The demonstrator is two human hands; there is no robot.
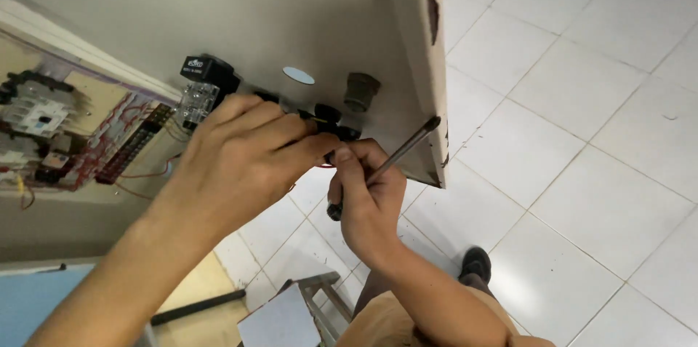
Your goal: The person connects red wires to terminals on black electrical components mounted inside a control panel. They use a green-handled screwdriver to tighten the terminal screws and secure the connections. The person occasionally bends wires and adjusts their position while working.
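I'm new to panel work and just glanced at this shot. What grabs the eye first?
Two bare hands meet mid-frame at the open cabinet door: the left hand pinches a black component mounted on it, while the right hand grips a screwdriver angled up-right. At far left, red wiring crowds the cabinet interior.

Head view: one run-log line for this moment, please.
left hand: pinching small black switch part on grey panel door | right hand: gripping thin metal-shafted tool
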